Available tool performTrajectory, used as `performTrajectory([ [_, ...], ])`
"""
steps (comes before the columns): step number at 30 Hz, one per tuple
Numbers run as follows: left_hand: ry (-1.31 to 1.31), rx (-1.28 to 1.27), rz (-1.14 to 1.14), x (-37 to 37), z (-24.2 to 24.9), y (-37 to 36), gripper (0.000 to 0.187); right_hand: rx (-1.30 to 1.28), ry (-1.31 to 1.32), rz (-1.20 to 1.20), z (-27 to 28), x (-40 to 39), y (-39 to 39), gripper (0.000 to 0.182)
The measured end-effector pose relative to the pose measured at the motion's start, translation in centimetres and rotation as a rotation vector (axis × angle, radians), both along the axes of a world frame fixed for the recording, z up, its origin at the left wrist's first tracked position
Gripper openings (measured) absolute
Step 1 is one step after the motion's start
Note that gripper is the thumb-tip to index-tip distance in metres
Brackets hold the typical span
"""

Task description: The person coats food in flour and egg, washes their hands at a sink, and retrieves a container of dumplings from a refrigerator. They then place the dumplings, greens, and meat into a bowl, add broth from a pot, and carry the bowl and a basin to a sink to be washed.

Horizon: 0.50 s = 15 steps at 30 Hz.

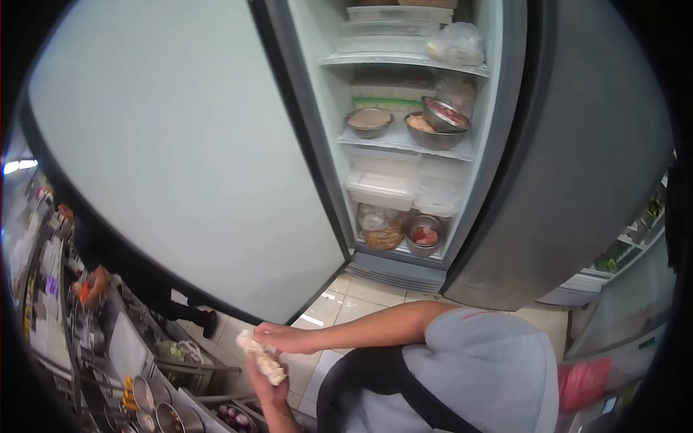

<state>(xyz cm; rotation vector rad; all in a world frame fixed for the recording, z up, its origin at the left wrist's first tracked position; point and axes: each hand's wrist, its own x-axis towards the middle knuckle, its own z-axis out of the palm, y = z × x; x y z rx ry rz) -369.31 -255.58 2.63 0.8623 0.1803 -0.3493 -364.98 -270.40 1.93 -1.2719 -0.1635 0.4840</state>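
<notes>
A pale, crumpled cloth-like thing [266,359] is between my two hands, in front of the fridge door's lower edge. My left hand [267,384] is wrapped round its lower part from below. My right hand [284,338] reaches across from the right, its fingers closed at the upper end of the cloth. The fingertips are partly hidden, and I cannot make out the exact material. A tall fridge [333,79] stands open ahead, with metal bowls [371,131], plastic boxes [382,189] and bagged food [456,45] on its shelves.
The wide-open fridge door [180,144] fills the left. Behind it, another person's hand [97,283] is over a counter holding something orange. Metal pots [180,418] and red onions [233,416] are at lower left. A grey door [599,144] stands on the right; the floor is tiled [368,290].
</notes>
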Motion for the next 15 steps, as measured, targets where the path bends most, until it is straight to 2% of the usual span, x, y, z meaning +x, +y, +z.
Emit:
performTrajectory([
  [1,-0.034,-0.042,0.028,1.6,0.6,0.6,0.024,0.008,-0.060,-0.002,-0.6,0.6,-2.2,0.049],
  [3,-0.079,-0.076,0.298,4.8,3.3,1.5,0.027,-0.028,-0.034,0.058,-2.8,1.3,-7.0,0.046],
  [4,-0.070,-0.259,0.324,7.1,4.1,3.4,0.027,-0.157,-0.024,0.041,-3.9,1.0,-10.1,0.042],
  [5,-0.344,-0.270,0.091,10.6,2.8,7.7,0.026,-0.287,-0.014,0.021,-5.5,0.4,-13.3,0.039],
  [6,-0.313,-0.219,0.326,10.8,7.3,6.2,0.025,-0.419,-0.345,-0.065,-9.4,-0.1,-16.8,0.034],
  [7,-0.416,-0.237,0.321,13.6,7.9,8.5,0.027,-0.676,-0.426,-0.149,-16.4,-0.5,-20.4,0.038],
  [8,-0.573,-0.293,0.208,16.9,7.5,11.0,0.029,-0.971,-0.198,-0.174,-20.6,-2.5,-24.1,0.037],
  [10,-0.593,-0.298,0.164,22.5,8.2,14.5,0.031,-1.059,-0.133,-0.336,-31.8,-10.3,-31.6,0.028],
  [11,-0.588,-0.279,0.127,24.9,8.5,15.4,0.031,-1.406,0.005,-0.458,-30.1,-15.5,-32.2,0.025],
  [12,-0.609,-0.316,0.121,27.2,8.5,15.7,0.030,-1.397,0.293,-0.599,-29.5,-19.7,-32.6,0.027],
  [13,-0.631,-0.355,0.117,29.3,8.3,16.0,0.030,-1.229,0.614,-0.813,-28.8,-23.8,-31.9,0.031],
  [15,-0.673,-0.400,-0.038,33.9,7.5,15.9,0.031,-0.978,0.954,-1.058,-27.4,-30.4,-29.2,0.039],
])
